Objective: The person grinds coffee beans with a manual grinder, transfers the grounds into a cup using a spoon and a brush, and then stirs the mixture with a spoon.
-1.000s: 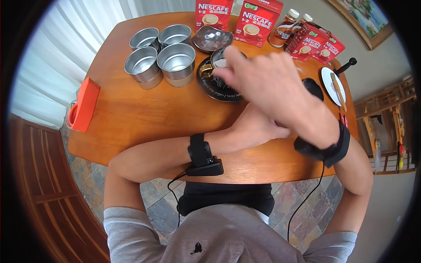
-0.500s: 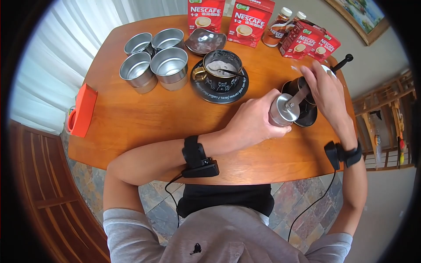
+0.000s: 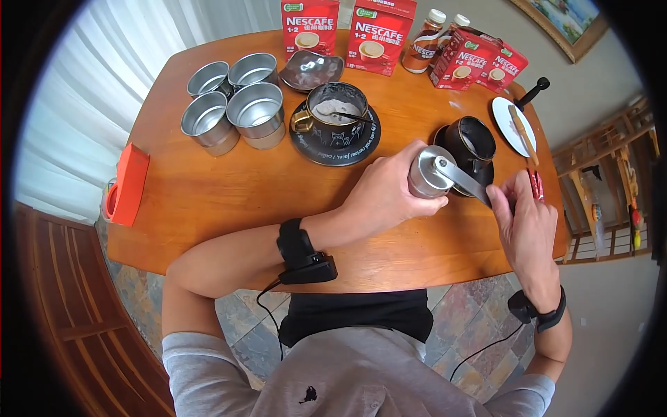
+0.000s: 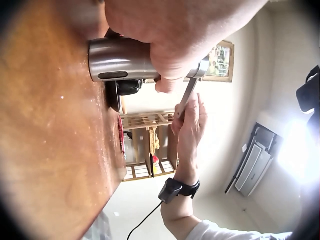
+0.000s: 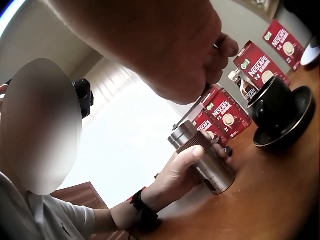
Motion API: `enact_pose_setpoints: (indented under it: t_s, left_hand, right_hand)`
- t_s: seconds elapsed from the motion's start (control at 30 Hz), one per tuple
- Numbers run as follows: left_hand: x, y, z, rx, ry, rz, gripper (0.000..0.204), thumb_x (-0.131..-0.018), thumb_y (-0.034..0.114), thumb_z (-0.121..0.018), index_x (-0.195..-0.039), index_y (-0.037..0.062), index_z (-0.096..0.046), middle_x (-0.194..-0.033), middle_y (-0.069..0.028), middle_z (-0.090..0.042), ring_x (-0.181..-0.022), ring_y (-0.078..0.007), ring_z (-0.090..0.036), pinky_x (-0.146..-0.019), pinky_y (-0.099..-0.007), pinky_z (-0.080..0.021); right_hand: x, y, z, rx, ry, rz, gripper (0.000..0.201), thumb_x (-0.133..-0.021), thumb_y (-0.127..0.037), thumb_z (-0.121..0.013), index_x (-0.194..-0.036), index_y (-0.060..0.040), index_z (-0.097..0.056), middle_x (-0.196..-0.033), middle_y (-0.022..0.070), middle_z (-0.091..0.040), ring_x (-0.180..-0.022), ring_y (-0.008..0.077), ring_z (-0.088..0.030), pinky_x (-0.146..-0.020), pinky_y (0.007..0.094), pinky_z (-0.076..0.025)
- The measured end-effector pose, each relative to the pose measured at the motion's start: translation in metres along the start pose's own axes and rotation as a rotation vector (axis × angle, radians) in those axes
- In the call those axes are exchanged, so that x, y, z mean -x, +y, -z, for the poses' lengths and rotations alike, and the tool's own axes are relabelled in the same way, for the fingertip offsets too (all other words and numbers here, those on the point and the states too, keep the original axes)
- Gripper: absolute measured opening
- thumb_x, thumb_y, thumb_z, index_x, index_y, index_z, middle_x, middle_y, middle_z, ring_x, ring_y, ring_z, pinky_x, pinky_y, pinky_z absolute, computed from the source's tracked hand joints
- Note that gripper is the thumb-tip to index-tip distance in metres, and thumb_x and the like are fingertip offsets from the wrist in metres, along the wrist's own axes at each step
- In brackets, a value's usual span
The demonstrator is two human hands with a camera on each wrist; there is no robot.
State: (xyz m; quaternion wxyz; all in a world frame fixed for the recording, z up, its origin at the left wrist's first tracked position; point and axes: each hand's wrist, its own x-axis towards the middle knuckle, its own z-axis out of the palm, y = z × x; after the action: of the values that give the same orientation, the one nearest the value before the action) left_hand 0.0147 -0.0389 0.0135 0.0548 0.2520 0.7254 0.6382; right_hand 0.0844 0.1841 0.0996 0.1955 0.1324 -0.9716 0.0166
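My left hand (image 3: 385, 187) grips the body of a silver hand coffee grinder (image 3: 425, 179), fingers and thumb wrapped round it. In the right wrist view the grinder (image 5: 215, 172) stands tilted, its base right at the tabletop and a ribbed band below its lid. A flat metal crank (image 3: 467, 183) reaches right from the lid, and my right hand (image 3: 529, 226) holds its outer end; the knob is hidden by the fingers. Just behind the grinder sits a black cup (image 3: 472, 142) on a black saucer. Left of it, a black cup with cat drawings (image 3: 337, 128) holds pale powder and a spoon.
Several metal tins (image 3: 256, 110) stand at the left, near an orange-red holder (image 3: 132, 182) at the table's edge. Red Nescafe boxes (image 3: 379, 38) and bottles (image 3: 422, 48) line the back beside a dark bowl (image 3: 313, 71). A white plate (image 3: 506, 121) carries a wooden stick at the right.
My right hand has swung the crank round, from across the left hand, over the far right, to the near right. The left hand keeps its grip on the grinder. The view has shifted slightly.
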Motion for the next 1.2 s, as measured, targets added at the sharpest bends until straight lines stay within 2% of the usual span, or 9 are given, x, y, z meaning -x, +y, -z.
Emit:
enact_pose_setpoints:
  t_s: [0.17, 0.27, 0.4, 0.57, 0.87, 1.2]
  left_hand:
    - [0.0, -0.003, -0.001, -0.019, 0.014, -0.036, 0.045, -0.081, 0.017, -0.088, -0.115, 0.0034, -0.063, -0.101, -0.0103, -0.073, -0.091, -0.0166, -0.07, -0.085, -0.0331, -0.055]
    - [0.0, -0.004, -0.001, -0.018, 0.024, -0.041, 0.044, -0.08, 0.017, -0.088, -0.114, 0.0042, -0.063, -0.1, -0.0107, -0.073, -0.09, -0.0173, -0.07, -0.084, -0.034, -0.055]
    - [0.0, -0.005, -0.001, -0.008, 0.028, -0.058, 0.044, -0.08, 0.017, -0.088, -0.113, 0.0046, -0.063, -0.1, -0.0109, -0.073, -0.089, -0.0187, -0.07, -0.083, -0.0348, -0.055]
    - [0.0, -0.005, 0.0, -0.024, 0.04, -0.07, 0.044, -0.08, 0.018, -0.089, -0.113, 0.0047, -0.063, -0.099, -0.0112, -0.072, -0.088, -0.02, -0.07, -0.083, -0.0345, -0.055]
    - [-0.001, -0.005, 0.0, -0.011, 0.018, -0.017, 0.047, -0.079, 0.02, -0.091, -0.114, 0.0048, -0.063, -0.101, -0.0091, -0.073, -0.091, -0.0151, -0.069, -0.084, -0.0335, -0.055]
    - [-0.002, -0.004, 0.001, -0.021, 0.01, -0.008, 0.047, -0.079, 0.02, -0.091, -0.114, 0.0047, -0.064, -0.101, -0.009, -0.073, -0.091, -0.0139, -0.07, -0.084, -0.033, -0.055]
  right_hand:
    - [0.016, -0.02, 0.006, -0.011, 0.049, 0.105, 0.028, -0.096, -0.026, -0.078, -0.088, -0.0085, -0.057, -0.059, 0.0057, -0.057, -0.047, 0.0277, -0.058, -0.046, 0.0392, -0.043]
    - [0.02, -0.033, 0.013, -0.073, 0.022, 0.189, 0.029, -0.094, -0.025, -0.079, -0.084, -0.0097, -0.056, -0.059, 0.0054, -0.058, -0.046, 0.0265, -0.057, -0.047, 0.0382, -0.043]
    - [0.02, -0.045, 0.015, -0.066, 0.02, 0.306, 0.032, -0.093, -0.027, -0.079, -0.081, -0.0113, -0.054, -0.058, 0.0028, -0.054, -0.044, 0.0237, -0.051, -0.047, 0.0351, -0.039]
    - [0.019, -0.047, 0.013, -0.065, 0.023, 0.305, 0.032, -0.093, -0.028, -0.079, -0.082, -0.0111, -0.054, -0.058, 0.0024, -0.052, -0.044, 0.0239, -0.05, -0.047, 0.0348, -0.038]
    - [0.015, -0.033, 0.01, -0.175, -0.003, 0.33, 0.029, -0.094, -0.023, -0.078, -0.082, -0.0102, -0.055, -0.058, 0.0042, -0.055, -0.046, 0.0249, -0.055, -0.048, 0.0356, -0.04]
    - [0.015, -0.028, 0.009, -0.167, 0.008, 0.325, 0.028, -0.093, -0.022, -0.078, -0.082, -0.01, -0.055, -0.058, 0.0043, -0.056, -0.047, 0.0249, -0.056, -0.049, 0.0361, -0.042]
